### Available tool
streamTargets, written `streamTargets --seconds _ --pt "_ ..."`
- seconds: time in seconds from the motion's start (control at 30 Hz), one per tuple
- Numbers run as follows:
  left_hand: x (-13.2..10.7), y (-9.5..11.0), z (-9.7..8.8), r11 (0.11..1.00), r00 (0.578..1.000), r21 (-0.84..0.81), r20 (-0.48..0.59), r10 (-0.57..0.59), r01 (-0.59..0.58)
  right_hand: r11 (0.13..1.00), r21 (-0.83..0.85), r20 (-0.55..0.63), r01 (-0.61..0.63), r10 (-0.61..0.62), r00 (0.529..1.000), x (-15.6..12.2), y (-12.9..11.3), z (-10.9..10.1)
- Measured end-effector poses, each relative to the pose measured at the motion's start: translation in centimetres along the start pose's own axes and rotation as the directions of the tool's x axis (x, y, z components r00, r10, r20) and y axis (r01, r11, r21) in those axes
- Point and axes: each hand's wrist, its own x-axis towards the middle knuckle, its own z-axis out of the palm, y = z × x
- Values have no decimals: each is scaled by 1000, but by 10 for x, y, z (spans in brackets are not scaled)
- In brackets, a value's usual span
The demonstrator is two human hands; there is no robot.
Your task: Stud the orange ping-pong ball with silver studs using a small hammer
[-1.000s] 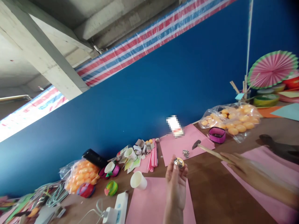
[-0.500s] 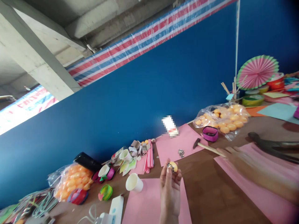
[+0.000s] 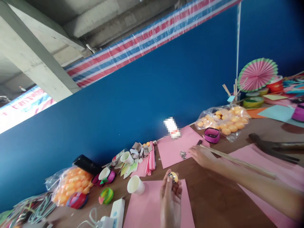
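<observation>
A white paper cup (image 3: 135, 184) stands on the brown table (image 3: 213, 196). Just right of it, the left hand (image 3: 170, 198) is raised over a pink sheet (image 3: 147, 209), its fingertips pinched shut on a small orange ball (image 3: 174, 176) with a shiny silver piece on its face. Farther right of the cup and nearer the blue wall, the right hand (image 3: 201, 154) stretches low over the table, well apart from the left. Its fingertips lie just beside a little heap of silver bits (image 3: 182, 154) on a second pink sheet (image 3: 171, 148). A hammer (image 3: 199, 142) runs its pale handle along that hand and forearm. The hand is blurred, so whether it grips the handle cannot be told. Beyond it, far right of the cup, sit a pink tape roll (image 3: 212, 135) and a clear bag of orange balls (image 3: 223, 122).
</observation>
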Motion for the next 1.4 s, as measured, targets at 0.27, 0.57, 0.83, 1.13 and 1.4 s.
streamTargets --seconds 0.27,0.57,0.83,1.13,1.4 --pt "1 6 -21 1000 999 -20 -42 -14 13 999 -47 50 6 -3 999 30 -11 20" --pt "1 3 -14 1000 999 -6 -42 -22 22 997 45 15 -60 59 998 30 -7 27" --pt "5 -6 -10 997 997 -1 1 -72 72 946 322 -14 -21 27 1000 3 -12 9" --pt "12 -26 2 995 991 8 93 -98 98 587 798 122 -139 67 990 -36 -29 -19" --pt "9 -31 12 995 982 22 165 -95 92 345 917 187 -201 73 980 -55 -48 -36"
